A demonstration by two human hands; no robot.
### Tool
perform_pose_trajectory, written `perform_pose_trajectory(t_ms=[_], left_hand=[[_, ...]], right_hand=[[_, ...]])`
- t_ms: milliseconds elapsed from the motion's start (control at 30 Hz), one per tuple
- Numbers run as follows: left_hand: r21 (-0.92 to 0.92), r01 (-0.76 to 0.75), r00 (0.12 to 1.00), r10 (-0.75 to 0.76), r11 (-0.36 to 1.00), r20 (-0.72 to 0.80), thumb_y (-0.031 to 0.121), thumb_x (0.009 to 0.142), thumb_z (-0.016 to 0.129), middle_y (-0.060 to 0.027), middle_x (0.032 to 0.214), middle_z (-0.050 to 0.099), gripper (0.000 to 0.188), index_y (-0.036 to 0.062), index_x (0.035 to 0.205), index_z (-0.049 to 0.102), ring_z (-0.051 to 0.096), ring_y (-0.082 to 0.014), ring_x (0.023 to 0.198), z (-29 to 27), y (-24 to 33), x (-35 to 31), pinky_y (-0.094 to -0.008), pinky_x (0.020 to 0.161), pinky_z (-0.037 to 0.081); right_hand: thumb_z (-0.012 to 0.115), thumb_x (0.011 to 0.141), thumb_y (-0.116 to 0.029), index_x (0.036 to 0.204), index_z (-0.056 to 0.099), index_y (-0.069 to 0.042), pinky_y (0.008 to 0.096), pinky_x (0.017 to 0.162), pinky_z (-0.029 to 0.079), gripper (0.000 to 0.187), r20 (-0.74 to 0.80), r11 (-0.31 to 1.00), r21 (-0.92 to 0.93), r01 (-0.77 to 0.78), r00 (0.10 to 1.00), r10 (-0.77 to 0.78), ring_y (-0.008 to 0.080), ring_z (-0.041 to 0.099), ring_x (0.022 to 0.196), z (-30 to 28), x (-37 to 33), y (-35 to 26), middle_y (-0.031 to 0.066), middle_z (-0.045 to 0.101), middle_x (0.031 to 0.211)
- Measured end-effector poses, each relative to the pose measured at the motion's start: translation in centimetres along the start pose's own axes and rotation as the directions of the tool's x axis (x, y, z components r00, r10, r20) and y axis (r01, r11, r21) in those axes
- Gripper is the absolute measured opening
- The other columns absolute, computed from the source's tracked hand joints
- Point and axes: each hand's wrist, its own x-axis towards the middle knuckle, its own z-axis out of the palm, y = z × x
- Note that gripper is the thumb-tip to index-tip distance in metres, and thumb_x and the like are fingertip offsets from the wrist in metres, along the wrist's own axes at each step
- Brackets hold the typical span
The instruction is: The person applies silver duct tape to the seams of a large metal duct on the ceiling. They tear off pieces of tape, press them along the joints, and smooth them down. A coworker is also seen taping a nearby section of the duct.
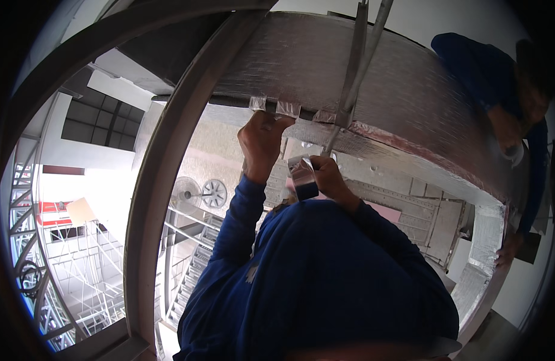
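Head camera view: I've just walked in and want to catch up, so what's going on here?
A person in blue has the left hand at the near edge of a foil-covered surface, fingers by short silver strips; whether they grip one is hard to tell. The right hand holds a roll of shiny silver tape in front of the body. At the right, another person, also in blue, is beside the surface.
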Motion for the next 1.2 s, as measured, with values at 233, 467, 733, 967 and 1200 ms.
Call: perform_pose_trajectory(t_ms=[233,467,733,967,1200], left_hand=[[0.321,-0.685,0.652,0.747,0.654,-0.133,0.012,0.087,0.088,-0.0106,0.126,0.076,0.037,0.0117,0.123,0.08,0.067,-0.0302,0.127,-0.1,1.4,-0.2,-0.0554,0.116,0.045],[0.385,-0.741,0.632,0.766,0.55,0.122,0.016,0.099,0.076,-0.0073,0.14,0.076,0.034,0.0144,0.133,0.079,0.063,-0.0314,0.142,-1.2,1.9,2.4,-0.068,0.13,0.023],[0.347,-0.778,0.608,0.768,0.524,0.202,0.025,0.101,0.075,-0.0097,0.143,0.074,0.039,0.0128,0.138,0.076,0.059,-0.0317,0.147,-1.2,2.7,1.5,-0.0673,0.133,0.019],[0.374,-0.787,0.585,0.786,0.491,0.2,0.032,0.098,0.079,-0.0117,0.149,0.069,0.049,0.013,0.143,0.072,0.056,-0.0321,0.15,-1.5,2.7,2.7,-0.0671,0.133,0.016],[0.343,-0.694,0.626,0.766,0.633,-0.148,0.034,0.104,0.074,-0.0206,0.158,0.062,0.057,0.0044,0.152,0.063,0.053,-0.0414,0.152,-2.3,-0.6,-0.3,-0.0608,0.128,0.034]], right_hand=[[0.07,0.108,-0.016,0.114,0.081,0.003,0.0317,0.083,0.06,0.022,-0.021,0.998,-0.026,0.048,0.999,-0.049,0.0144,0.076,0.09,-0.8,-1.0,-1.8,0.0115,0.083,0.099],[0.073,0.107,-0.016,0.113,0.082,0.002,0.0308,0.085,0.06,0.021,-0.044,0.996,-0.005,0.093,0.995,-0.093,0.0147,0.076,0.091,-1.0,-1.3,-1.9,0.0109,0.083,0.098],[0.076,0.102,-0.017,0.103,0.08,0.002,0.0376,0.066,0.052,0.019,-0.157,0.987,-0.087,0.137,0.976,-0.15,0.0174,0.069,0.073,-1.5,-1.4,-1.3,0.0146,0.075,0.084],[0.075,0.101,-0.015,0.104,0.079,0.002,0.0374,0.068,0.053,0.018,-0.152,0.977,-0.16,0.137,0.975,-0.162,0.0192,0.069,0.072,-2.1,-1.7,-1.7,0.0154,0.076,0.083],[0.078,0.101,-0.01,0.108,0.08,0.003,0.0326,0.072,0.055,0.015,-0.159,0.991,0.106,0.079,0.985,-0.062,0.0113,0.069,0.078,-2.4,-2.0,-2.1,0.0074,0.08,0.088]])
